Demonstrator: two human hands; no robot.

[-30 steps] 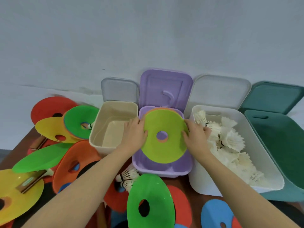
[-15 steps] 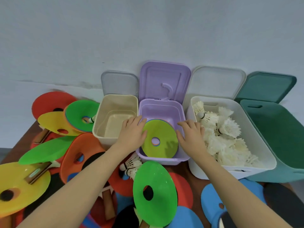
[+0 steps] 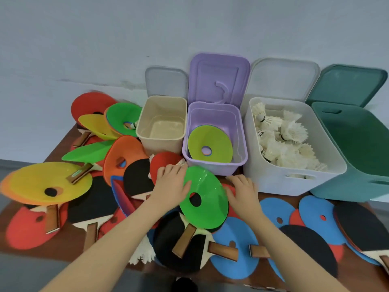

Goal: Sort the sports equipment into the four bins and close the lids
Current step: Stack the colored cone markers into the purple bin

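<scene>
Four open bins stand in a row by the wall: a cream bin [image 3: 162, 142], a purple bin [image 3: 214, 168], a white bin [image 3: 273, 182] and a teal bin [image 3: 357, 186]. A stack of disc cones topped by a lime one [image 3: 210, 146] lies in the purple bin. Shuttlecocks [image 3: 282, 140] fill the white bin. In front of the purple bin a green disc cone [image 3: 205, 197] sits tilted on the pile. My left hand [image 3: 170, 184] touches its left rim with relaxed fingers. My right hand [image 3: 244, 190] is at its right rim, fingers spread.
Disc cones in red, yellow, green, orange and blue cover the brown table [image 3: 63, 245], mixed with table tennis paddles [image 3: 179, 239] and a few loose shuttlecocks [image 3: 143, 253]. The lids lean open against the wall behind the bins.
Both hands let go of the lime cone stack in the purple bin and drew back toward me to the green cone on the pile. The view tilted down.
</scene>
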